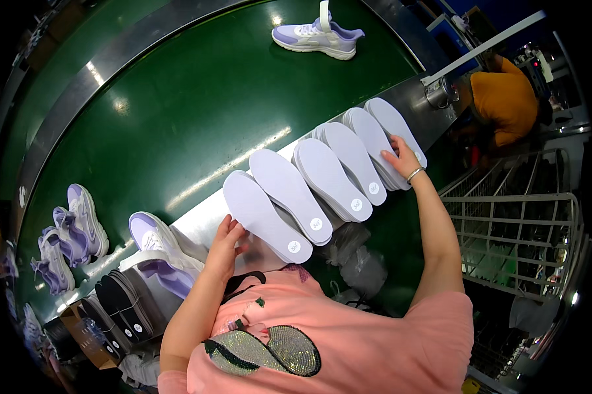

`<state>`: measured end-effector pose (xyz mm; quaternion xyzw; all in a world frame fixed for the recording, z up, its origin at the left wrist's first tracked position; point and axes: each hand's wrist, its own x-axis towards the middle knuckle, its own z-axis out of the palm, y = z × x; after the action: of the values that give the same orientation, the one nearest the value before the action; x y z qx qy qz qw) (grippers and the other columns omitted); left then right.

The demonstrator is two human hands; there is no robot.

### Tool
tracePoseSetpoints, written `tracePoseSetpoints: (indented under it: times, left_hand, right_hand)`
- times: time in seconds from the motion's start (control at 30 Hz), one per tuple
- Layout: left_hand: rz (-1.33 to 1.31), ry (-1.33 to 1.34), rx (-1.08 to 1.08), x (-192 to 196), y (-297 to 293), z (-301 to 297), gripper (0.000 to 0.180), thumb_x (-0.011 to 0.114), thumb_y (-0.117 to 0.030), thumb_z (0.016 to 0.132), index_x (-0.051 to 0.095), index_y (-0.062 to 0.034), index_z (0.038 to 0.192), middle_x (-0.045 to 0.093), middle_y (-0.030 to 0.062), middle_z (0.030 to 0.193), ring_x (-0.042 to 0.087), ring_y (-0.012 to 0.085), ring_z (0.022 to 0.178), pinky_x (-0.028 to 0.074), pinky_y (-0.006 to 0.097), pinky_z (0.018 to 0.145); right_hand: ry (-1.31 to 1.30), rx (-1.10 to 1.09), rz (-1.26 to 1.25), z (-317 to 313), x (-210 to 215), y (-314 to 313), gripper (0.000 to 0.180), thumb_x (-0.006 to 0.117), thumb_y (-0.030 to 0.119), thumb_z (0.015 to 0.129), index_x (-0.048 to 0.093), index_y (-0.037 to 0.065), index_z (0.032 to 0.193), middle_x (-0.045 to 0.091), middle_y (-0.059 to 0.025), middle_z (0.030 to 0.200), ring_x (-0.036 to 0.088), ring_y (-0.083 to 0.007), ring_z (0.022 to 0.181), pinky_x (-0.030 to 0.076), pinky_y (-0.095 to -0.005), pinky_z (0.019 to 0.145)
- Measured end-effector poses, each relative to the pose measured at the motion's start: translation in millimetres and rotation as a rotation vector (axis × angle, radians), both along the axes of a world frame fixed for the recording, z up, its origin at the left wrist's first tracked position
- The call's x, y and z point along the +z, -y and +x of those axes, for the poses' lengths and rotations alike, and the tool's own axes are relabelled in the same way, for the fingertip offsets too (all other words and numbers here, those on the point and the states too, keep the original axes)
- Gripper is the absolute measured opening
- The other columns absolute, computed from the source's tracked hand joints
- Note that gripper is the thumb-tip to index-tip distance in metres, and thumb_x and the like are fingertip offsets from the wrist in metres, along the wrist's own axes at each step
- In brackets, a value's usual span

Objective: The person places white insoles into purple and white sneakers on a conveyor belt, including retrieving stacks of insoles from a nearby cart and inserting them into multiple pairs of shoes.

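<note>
Several stacks of pale lavender-white insoles (pixel 338 177), each with a round white sticker at the near end, lie in a slanting row before me. My left hand (pixel 225 249) is beside the leftmost stack (pixel 260 210), fingers apart near its edge, with nothing seen in them. At the row's far right end, my right hand (pixel 403 159) rests against the last two stacks with its fingers spread. A bracelet circles that wrist. Close to my left forearm stands a white and lavender sneaker (pixel 164 249) with its strap loose.
The insoles lie along a metal ledge (pixel 200 213) beside a green conveyor belt (pixel 177 111). Another sneaker (pixel 315 38) sits across the belt; more shoes (pixel 79 226) are at left. Bundled dark insoles (pixel 128 302) lie below. Right: a wire rack (pixel 512 223) and a person in orange (pixel 504 98).
</note>
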<state>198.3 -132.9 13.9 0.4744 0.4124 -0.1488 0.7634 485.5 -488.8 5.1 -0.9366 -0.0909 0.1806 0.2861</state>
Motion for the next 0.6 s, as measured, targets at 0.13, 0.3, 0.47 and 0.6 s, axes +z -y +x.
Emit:
tracePoseSetpoints:
  times: [0.13,0.3,0.47,0.6]
  left_hand:
    - [-0.018,-0.035,0.039,-1.7,2.7,-1.8,0.063,0.049,-0.027,0.084,0.018,-0.0065,0.135,0.041,0.0029,0.121,0.043,0.0147,0.102,0.04,0.032,0.076]
    - [-0.047,-0.015,0.013,-9.0,4.9,-1.6,0.064,0.05,-0.027,0.083,0.018,-0.0073,0.134,0.044,0.0028,0.116,0.046,0.0141,0.095,0.04,0.031,0.073]
    - [-0.022,-0.027,-0.004,-14.8,9.5,1.9,0.061,0.05,-0.028,0.082,0.022,-0.0112,0.134,0.046,0.0027,0.112,0.046,0.015,0.094,0.04,0.032,0.073]
    - [-0.025,-0.038,-0.007,-17.4,9.0,2.3,0.061,0.051,-0.029,0.082,0.022,-0.0124,0.133,0.047,0.0028,0.11,0.046,0.015,0.093,0.04,0.032,0.073]
  right_hand:
    - [-0.154,0.055,-0.062,1.0,-1.5,-1.1,0.061,0.06,0.042,0.073,0.046,-0.001,0.114,0.053,-0.019,0.109,0.051,-0.0268,0.101,0.039,-0.0322,0.085]
    - [-0.33,0.032,-0.049,14.7,7.2,-3.1,0.066,0.065,0.043,0.068,0.046,-0.001,0.115,0.054,-0.0162,0.107,0.053,-0.023,0.096,0.041,-0.0316,0.082]
    - [-0.556,-0.089,0.079,27.4,-9.2,4.8,0.078,0.073,0.042,0.059,0.044,-0.005,0.115,0.054,-0.0182,0.105,0.055,-0.0242,0.091,0.043,-0.0312,0.08]
    - [-0.62,-0.138,0.141,27.5,-11.9,1.8,0.079,0.074,0.04,0.059,0.042,-0.004,0.117,0.053,-0.0187,0.107,0.054,-0.0244,0.094,0.043,-0.0324,0.081]
